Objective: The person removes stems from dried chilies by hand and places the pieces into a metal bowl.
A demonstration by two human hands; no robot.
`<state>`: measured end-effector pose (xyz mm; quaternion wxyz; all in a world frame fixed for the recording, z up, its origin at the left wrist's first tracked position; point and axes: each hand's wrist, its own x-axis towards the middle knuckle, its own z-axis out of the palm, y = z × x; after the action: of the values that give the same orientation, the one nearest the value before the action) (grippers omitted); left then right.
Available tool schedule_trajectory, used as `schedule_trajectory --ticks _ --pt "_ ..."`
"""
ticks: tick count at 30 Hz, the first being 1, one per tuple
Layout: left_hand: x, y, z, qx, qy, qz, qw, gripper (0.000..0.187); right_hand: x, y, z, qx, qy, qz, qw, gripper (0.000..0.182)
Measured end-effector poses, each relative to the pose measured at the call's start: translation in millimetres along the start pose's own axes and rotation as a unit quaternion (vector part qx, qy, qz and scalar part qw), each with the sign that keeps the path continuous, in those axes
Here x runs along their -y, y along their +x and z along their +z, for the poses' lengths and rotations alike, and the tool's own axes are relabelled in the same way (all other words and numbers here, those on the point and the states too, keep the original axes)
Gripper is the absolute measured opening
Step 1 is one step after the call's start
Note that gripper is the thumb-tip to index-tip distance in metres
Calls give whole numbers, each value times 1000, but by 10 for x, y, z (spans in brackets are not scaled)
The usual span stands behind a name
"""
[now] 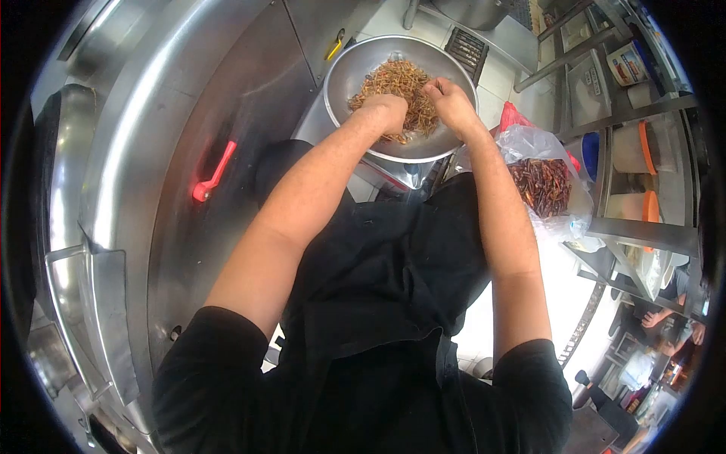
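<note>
A wide metal bowl [344, 91] stands in front of me, with a heap of thin brown dried pieces [397, 79] in it. My left hand [388, 112] is closed low over the left part of the heap, its fingertips hidden among the pieces. At the bowl's right side, my right hand [450, 104] is pinched at the heap's edge, and what it holds is too small to name. Right of the bowl, an open clear plastic bag [578, 200] holds dark red dried chillies [541, 185].
Steel panels with a red lever [217, 172] line the left side. A metal shelf rack [650, 234] with tubs and containers runs along the right. A yellow-handled tool [335, 45] lies beyond the bowl. Other people are partly visible at the lower right.
</note>
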<state>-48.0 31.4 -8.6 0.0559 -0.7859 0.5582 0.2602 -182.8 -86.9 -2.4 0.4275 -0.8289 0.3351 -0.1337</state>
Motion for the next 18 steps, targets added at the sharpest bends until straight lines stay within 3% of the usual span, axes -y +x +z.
schedule_trajectory --ticks 4,7,9,13,16,18 --pt "180 46 -203 -55 -74 6 996 29 -101 47 49 -3 -8 -36 999 28" --pt "324 17 -234 -138 -200 40 969 27 36 12 10 77 102 79 989 29" --pt "349 43 -226 -165 -236 58 956 27 143 -26 -15 92 194 97 972 29" --pt "247 51 -201 -221 -249 89 939 27 218 -52 4 39 249 124 960 26" --pt "157 35 -197 -245 -249 83 933 27 195 -38 -7 87 288 126 945 22" --pt "153 22 -184 -264 -235 96 931 26 206 -38 6 70 272 115 953 20"
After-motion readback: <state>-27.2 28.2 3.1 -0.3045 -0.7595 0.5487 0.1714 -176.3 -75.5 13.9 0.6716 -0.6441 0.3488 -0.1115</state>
